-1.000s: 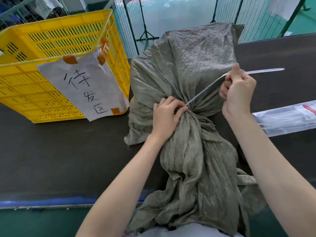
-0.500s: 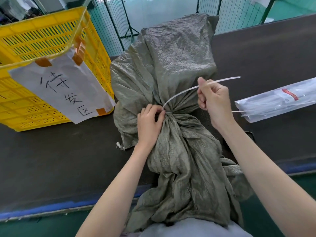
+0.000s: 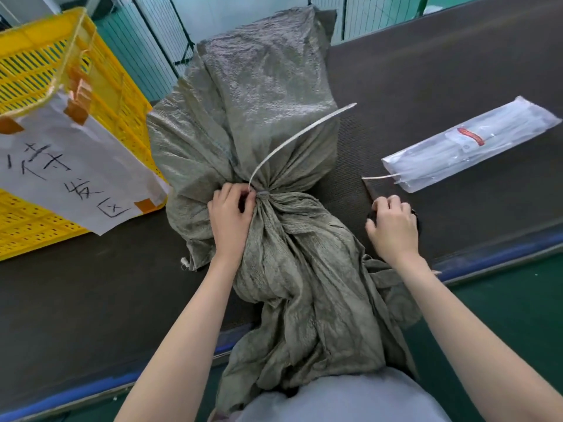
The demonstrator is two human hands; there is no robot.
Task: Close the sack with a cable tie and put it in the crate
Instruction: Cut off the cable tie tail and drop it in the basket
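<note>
A grey-green woven sack (image 3: 268,95) lies on the dark table (image 3: 91,284), its neck bunched in the middle. A white cable tie (image 3: 298,135) is looped round the neck, and its long tail arcs up to the right, free. My left hand (image 3: 228,217) pinches the neck right at the tie's head. My right hand (image 3: 393,226) is off the tie, down on the table right of the sack, fingers curled over a dark tool (image 3: 370,190) that is mostly hidden. The yellow slatted crate (image 3: 115,95) stands at the far left.
A white paper sign (image 3: 70,172) with handwriting is taped to the crate's side. A clear packet of spare cable ties (image 3: 469,147) lies on the table at the right, one tie poking out. The table's blue front edge (image 3: 502,251) runs below my right hand.
My right hand let go of the tie's tail and dropped to the table onto the dark tool. The tail now stands free. My left hand stays at the neck.
</note>
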